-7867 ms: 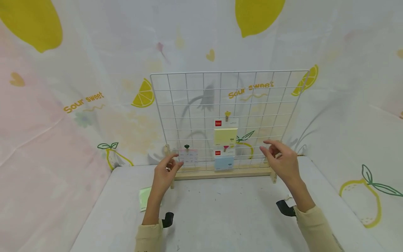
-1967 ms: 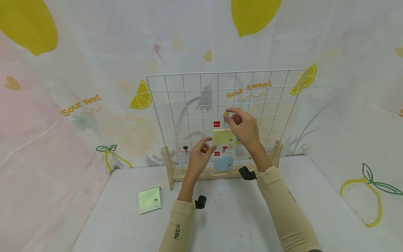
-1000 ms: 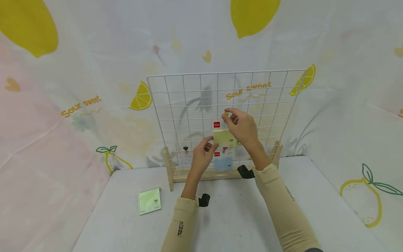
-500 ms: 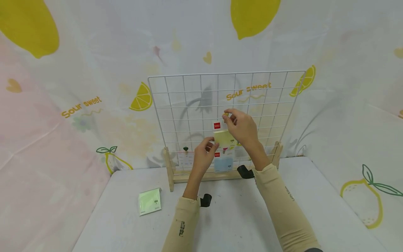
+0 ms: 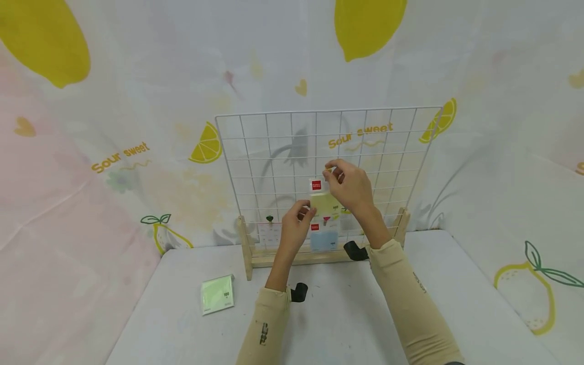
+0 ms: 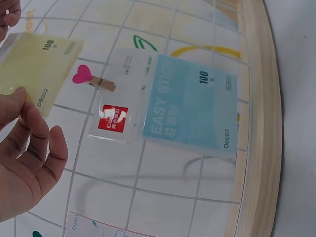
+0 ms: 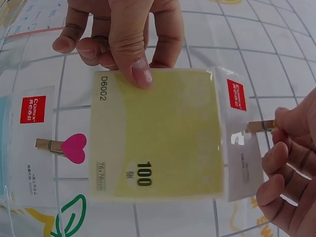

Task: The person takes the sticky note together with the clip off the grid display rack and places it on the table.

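Note:
A pack of yellow sticky notes (image 7: 163,133) in a clear sleeve is held in front of the white wire grid (image 5: 283,157). My left hand (image 5: 295,227) pinches its left edge, thumb on the front. At the pack's header, my right hand (image 5: 353,188) pinches a small wooden clothespin (image 7: 260,126), which overlaps the header; whether its jaws grip it I cannot tell. Just below, a pack of blue sticky notes (image 6: 190,106) hangs on the grid by a clothespin with a pink heart (image 6: 82,74).
A pack of green sticky notes (image 5: 217,295) lies on the white table (image 5: 328,314), front left. Left of the blue pack, a printed card (image 5: 269,234) hangs from a clip with a dark heart (image 5: 269,219). The grid stands in a wooden base (image 5: 301,259).
Both hands have come in from the sides to the yellow pack, the left to its edge and the right to the clothespin. Over the last second they stay nearly still.

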Demonstrator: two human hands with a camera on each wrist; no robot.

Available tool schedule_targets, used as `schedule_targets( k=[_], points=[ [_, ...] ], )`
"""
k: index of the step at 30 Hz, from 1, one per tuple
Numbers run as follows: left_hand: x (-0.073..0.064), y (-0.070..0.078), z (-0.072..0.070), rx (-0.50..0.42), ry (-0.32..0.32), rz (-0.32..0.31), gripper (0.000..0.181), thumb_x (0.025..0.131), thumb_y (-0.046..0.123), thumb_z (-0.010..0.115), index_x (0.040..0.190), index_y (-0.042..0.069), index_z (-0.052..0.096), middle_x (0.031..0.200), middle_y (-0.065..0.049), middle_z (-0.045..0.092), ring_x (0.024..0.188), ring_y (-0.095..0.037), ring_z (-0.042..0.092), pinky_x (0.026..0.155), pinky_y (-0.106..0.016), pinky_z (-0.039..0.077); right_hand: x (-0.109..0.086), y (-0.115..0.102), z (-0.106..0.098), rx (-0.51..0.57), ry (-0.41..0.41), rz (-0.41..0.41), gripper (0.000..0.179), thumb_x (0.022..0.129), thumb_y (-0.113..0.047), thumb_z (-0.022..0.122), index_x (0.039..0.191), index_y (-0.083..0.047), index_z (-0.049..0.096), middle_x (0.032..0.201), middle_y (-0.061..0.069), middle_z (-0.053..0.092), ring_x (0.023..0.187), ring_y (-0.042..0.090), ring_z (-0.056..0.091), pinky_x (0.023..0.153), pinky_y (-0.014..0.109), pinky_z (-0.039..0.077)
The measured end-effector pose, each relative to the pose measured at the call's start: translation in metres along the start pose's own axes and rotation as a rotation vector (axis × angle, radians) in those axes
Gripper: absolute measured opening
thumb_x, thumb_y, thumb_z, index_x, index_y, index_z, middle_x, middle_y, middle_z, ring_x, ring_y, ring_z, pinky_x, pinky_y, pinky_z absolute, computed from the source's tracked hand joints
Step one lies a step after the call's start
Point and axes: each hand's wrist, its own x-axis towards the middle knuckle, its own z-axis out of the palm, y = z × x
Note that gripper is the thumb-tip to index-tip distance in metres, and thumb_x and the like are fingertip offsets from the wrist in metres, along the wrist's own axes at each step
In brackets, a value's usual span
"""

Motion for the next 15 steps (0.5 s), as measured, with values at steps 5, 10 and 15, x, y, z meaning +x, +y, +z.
schedule_targets(
  k=[5, 10, 15],
  points=[
    [-0.0003, 0.0007, 0.0009, -0.008, -0.019, -0.013, 0.016, 0.098, 0.015, 0.063, 0.113, 0.008, 0.065, 0.09, -0.007, 0.065, 0.08, -0.019, 0.058, 0.067, -0.028, 0.049, 0.001, -0.001, -0.0008, 0.021, 0.01, -0.003, 0.009, 0.093, -0.015, 0.065, 0.099, -0.009, 0.07, 0.074, 0.002, 0.065, 0.059, 0.017, 0.054, 0.05, 0.033, 0.04],
    [-0.0003, 0.0021, 0.0016, -0.029, -0.028, -0.017, 0.014, 0.098, 0.013, 0.063, 0.111, 0.008, 0.064, 0.089, -0.008, 0.065, 0.079, -0.018, 0.058, 0.066, -0.027, 0.047, 0.0016, -0.0019, -0.0008, 0.041, 0.023, -0.015, 0.006, 0.091, -0.012, 0.066, 0.095, -0.009, 0.07, 0.073, 0.002, 0.066, 0.058, 0.017, 0.054, 0.05, 0.033, 0.04],
    [0.0, 0.002, 0.0016, -0.045, -0.022, -0.01, 0.013, 0.098, 0.012, 0.063, 0.11, 0.008, 0.064, 0.088, -0.012, 0.066, 0.076, -0.018, 0.057, 0.065, -0.026, 0.046, 0.0014, -0.0015, -0.0006, 0.05, 0.032, -0.021, 0.005, 0.092, -0.011, 0.065, 0.093, -0.009, 0.07, 0.072, 0.002, 0.066, 0.057, 0.016, 0.054, 0.048, 0.033, 0.04]
  ],
)
